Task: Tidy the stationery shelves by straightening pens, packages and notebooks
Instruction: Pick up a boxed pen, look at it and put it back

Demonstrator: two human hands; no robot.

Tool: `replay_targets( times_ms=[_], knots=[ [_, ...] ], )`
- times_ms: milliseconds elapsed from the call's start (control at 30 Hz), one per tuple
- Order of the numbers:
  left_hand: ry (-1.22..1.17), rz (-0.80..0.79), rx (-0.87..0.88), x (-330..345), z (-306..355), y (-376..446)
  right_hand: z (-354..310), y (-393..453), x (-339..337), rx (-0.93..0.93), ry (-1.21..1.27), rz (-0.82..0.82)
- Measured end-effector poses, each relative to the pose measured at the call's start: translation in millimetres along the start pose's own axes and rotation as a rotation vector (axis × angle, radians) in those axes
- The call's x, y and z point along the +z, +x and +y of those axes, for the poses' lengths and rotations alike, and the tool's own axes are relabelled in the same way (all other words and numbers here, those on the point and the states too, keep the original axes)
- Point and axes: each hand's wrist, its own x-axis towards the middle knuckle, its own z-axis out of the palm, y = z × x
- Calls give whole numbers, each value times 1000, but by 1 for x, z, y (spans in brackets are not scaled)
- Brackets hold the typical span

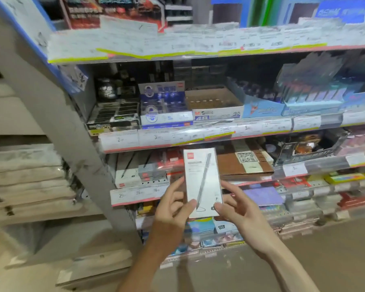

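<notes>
A tall metal shelving unit (219,133) with price-label strips along each edge fills the centre and right of the frame; its grey upright slants down the left. Lower left, pale stacked shelves (27,182) and a dull concrete-looking floor (325,249) show.

In the lower centre, a flat white rectangular pen box with a grey pen printed on its glossy front (202,182) is held upright before the third shelf. The left hand (175,205) pinches its lower left edge between thumb and curled fingers; the right hand (238,205) pinches the lower right corner, remaining fingers spread. Behind it lie a brown leather-look notebook (242,163) and a white cardboard pen carton (135,173).
</notes>
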Motion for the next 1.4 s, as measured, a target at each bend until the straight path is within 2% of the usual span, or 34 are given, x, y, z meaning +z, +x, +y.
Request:
replay_targets(
  times_ms=[267,500,633,800,967,1133,1400],
  knots=[
    [-22,195,-145,-114,-25,-1,26,42,114,84,-92,-54],
    [58,258,-172,-164,-21,23,19,78,169,153,-47,-46],
    [114,264,-194,-175,-25,32,24,95,180,183,-78,-15],
    [123,305,-182,-180,-27,32,30,100,189,216,-2,0],
    [138,246,-199,-181,-33,25,39,102,191,225,-1,51],
    [186,206,-131,-184,-45,23,43,112,193,238,24,85],
    [401,299,-54,-182,-55,33,44,115,172,99,-348,-28]
  ],
)
